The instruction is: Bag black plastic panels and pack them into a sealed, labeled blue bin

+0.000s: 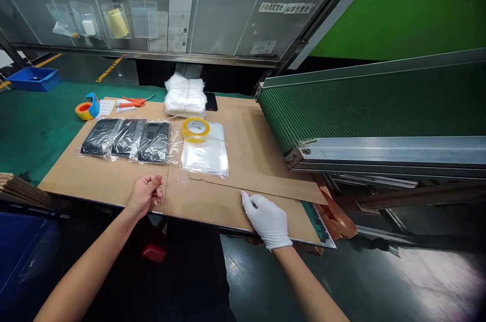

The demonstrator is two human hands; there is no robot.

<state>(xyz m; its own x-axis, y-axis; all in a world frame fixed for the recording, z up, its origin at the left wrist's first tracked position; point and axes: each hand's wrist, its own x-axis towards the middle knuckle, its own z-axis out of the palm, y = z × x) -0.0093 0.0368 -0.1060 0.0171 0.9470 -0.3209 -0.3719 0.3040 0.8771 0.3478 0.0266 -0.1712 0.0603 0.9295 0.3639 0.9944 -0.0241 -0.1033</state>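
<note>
My left hand [146, 194] is bare and loosely curled over the front of the cardboard-covered table, with nothing visible in it. My right hand [266, 218] wears a white glove and rests by the front edge, its fingers curled inward and partly hidden; I see nothing held. Beyond my left hand, three black items in clear bags [154, 142] lie in a row. A stack of clear plastic bags [207, 157] lies between and beyond both hands. On top of that stack sits a roll of clear yellowish tape [196, 129].
A bundle of clear bags [185, 94] stands at the back beside a dark flat object [211, 102]. An orange air gun [132, 103] and a blue tape dispenser [92, 105] lie back left. The green conveyor belt [341, 104] overhangs the right side. A blue bin [35, 79] is far left.
</note>
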